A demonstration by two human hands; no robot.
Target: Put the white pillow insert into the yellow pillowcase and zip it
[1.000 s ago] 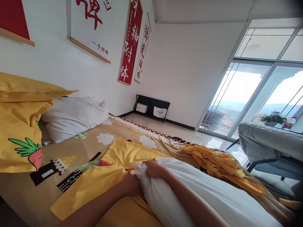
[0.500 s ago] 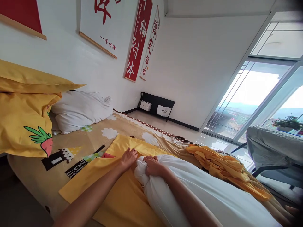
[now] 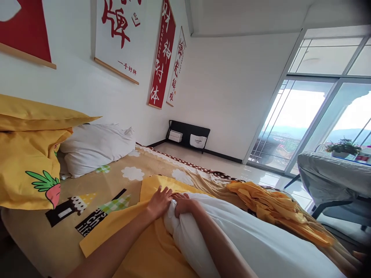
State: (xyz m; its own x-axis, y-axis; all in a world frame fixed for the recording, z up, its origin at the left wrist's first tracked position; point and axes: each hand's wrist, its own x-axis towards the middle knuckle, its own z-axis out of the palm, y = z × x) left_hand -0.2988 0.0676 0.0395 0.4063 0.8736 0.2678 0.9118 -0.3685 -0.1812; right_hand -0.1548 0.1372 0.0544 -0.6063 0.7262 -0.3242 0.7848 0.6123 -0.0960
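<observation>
My right hand (image 3: 183,204) is closed on the bunched corner of a white pillow (image 3: 237,227), which stretches toward the lower right. Close beside it, almost touching, my left hand (image 3: 160,202) is closed on the edge of a yellow pillowcase (image 3: 145,247) spread under and to the left of the pillow. The fingertips of both hands meet around the pillow's corner and are partly hidden there. Part of the pillowcase lies beyond my hands, and the white pillow covers its right side.
A patterned brown bed sheet (image 3: 113,181) covers the bed. Yellow pillows with a carrot print (image 3: 26,170) and a white pillow (image 3: 98,146) lie at left. Crumpled yellow cloth (image 3: 266,204) lies at right. Beyond stand a covered table (image 3: 327,170) and a low black rack (image 3: 187,133).
My left hand has moved in closer to my right hand at the pillow's corner, and the bunched end shows less between them. The view has tilted up slightly.
</observation>
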